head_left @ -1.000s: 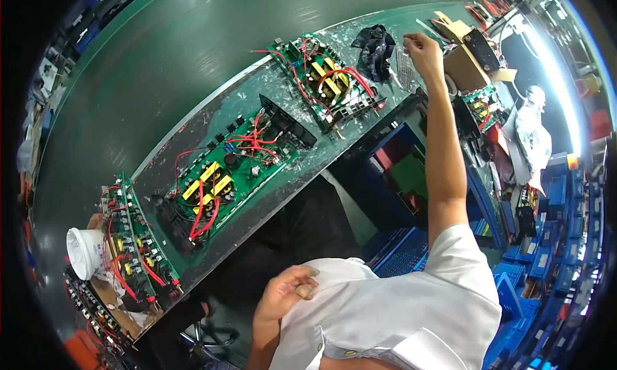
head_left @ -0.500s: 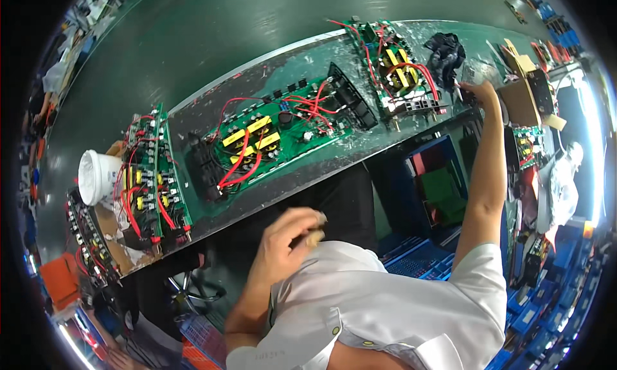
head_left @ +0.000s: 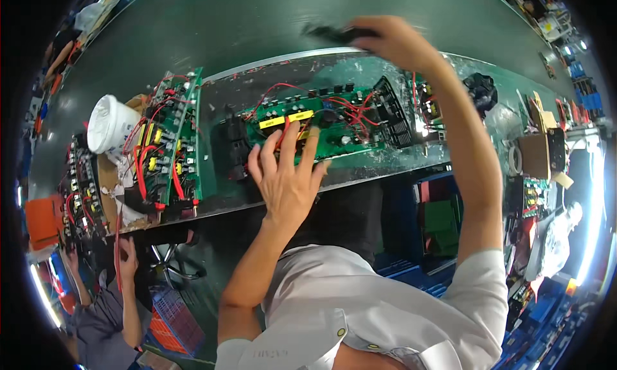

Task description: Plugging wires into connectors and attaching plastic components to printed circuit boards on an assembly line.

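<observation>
A green circuit board [head_left: 360, 140] lies on the bench, carrying yellow-wrapped parts [head_left: 302, 117] and red wires. Black slotted end plates stand at its left [head_left: 236, 138] and right [head_left: 393, 113]. My left hand [head_left: 287, 177] rests over the board's near left part, palm down and open, its spread fingertips by the yellow parts and partly covering them. Raised beyond the board's far right edge, my right hand [head_left: 389, 39] is closed around a dark elongated tool [head_left: 331, 34]. Motion blur hides the tool's kind.
Upright circuit boards [head_left: 183, 138] and a white bucket [head_left: 110, 126] stand at left. Behind my right forearm sits another board [head_left: 424, 106], near a crumpled black bundle [head_left: 481, 92]. A cardboard box [head_left: 535, 156] is at right. A co-worker's hand [head_left: 128, 259] shows lower left.
My left hand has moved from before my body onto the board, fingers spreading. My right hand has swung from the bench's right end up and leftward, now with the dark tool. The view has shifted.
</observation>
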### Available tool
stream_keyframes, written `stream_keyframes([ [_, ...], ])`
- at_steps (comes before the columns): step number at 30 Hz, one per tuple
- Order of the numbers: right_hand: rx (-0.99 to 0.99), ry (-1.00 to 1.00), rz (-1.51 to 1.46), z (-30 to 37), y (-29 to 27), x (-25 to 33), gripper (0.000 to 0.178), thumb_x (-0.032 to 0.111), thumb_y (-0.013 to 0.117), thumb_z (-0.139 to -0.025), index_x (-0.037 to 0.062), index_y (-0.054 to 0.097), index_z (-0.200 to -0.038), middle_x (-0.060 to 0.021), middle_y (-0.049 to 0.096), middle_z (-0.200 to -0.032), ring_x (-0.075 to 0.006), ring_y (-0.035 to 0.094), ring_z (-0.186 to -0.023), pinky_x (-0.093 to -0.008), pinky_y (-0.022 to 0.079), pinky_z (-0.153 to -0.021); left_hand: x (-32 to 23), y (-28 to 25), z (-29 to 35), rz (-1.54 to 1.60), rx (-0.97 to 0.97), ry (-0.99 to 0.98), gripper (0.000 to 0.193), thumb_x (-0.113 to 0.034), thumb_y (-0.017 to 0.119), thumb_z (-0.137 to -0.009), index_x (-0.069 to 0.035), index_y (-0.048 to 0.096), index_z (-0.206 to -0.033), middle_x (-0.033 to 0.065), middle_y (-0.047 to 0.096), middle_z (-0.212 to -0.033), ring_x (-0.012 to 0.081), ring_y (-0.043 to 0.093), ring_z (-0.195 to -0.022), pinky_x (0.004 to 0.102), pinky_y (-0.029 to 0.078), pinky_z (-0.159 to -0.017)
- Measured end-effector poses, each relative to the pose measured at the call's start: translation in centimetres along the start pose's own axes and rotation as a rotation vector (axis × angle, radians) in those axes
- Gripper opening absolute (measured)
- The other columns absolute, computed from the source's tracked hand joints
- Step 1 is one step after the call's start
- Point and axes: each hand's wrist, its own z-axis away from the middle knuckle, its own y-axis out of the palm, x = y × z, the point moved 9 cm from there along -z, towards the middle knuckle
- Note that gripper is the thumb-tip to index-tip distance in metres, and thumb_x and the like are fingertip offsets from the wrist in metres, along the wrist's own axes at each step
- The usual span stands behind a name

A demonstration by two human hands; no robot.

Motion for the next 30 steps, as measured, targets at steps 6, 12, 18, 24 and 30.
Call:
stream_keyframes([
  [6,0.303,-0.044,-0.074,-3.1,8.5,1.3,0.027,0.019,0.067,-0.089,0.0041,0.067,-0.112,-0.0157,0.071,-0.099,-0.0341,0.066,-0.088,-0.0405,0.051,-0.081,0.0,0.4,0.1,-0.032,-0.017,0.008,0.047,-0.038,0.073,-0.084,-0.018,0.065,-0.126,0.003,0.056,-0.132,0.0275,0.048,-0.122,0.0491,0.031,-0.105],
  [12,0.325,0.029,-0.145,-1.7,8.8,0.5,0.029,0.016,0.067,-0.09,0.0043,0.067,-0.116,-0.0157,0.071,-0.099,-0.0322,0.067,-0.089,-0.039,0.051,-0.082,0.3,0.3,-0.4,0.015,0.01,-0.059,0.044,-0.037,0.074,-0.083,-0.017,0.067,-0.122,0.0027,0.057,-0.131,0.0273,0.048,-0.122,0.0481,0.031,-0.105],
  [18,0.283,-0.015,-0.177,-1.3,8.3,0.3,0.031,0.015,0.066,-0.091,0.0021,0.066,-0.119,-0.0168,0.071,-0.102,-0.0311,0.067,-0.092,-0.0386,0.051,-0.085,0.4,0.0,-0.4,0.076,-0.018,-0.062,0.043,-0.032,0.078,-0.079,-0.018,0.068,-0.118,0.0023,0.058,-0.129,0.0274,0.048,-0.121,0.0472,0.031,-0.104],
  [24,0.438,-0.036,-0.183,-1.4,10.4,1.6,0.032,0.015,0.066,-0.092,0.0031,0.066,-0.121,-0.0161,0.071,-0.111,-0.0278,0.068,-0.099,-0.0364,0.051,-0.09,0.0,-0.3,-0.6,0.078,0.018,-0.066,0.043,-0.032,0.078,-0.077,-0.019,0.069,-0.117,0.0012,0.059,-0.126,0.0258,0.049,-0.117,0.0461,0.031,-0.102],
  [30,0.516,-0.07,-0.244,-1.5,10.7,2.5,0.033,0.014,0.065,-0.092,0.0034,0.066,-0.124,-0.0155,0.072,-0.111,-0.0264,0.068,-0.099,-0.0352,0.051,-0.091,1.2,-0.3,-2.5,0.134,0.071,-0.111,0.034,-0.022,0.075,-0.082,-0.016,0.07,-0.115,-0.0003,0.062,-0.113,0.0241,0.052,-0.11,0.0434,0.036,-0.093],
])
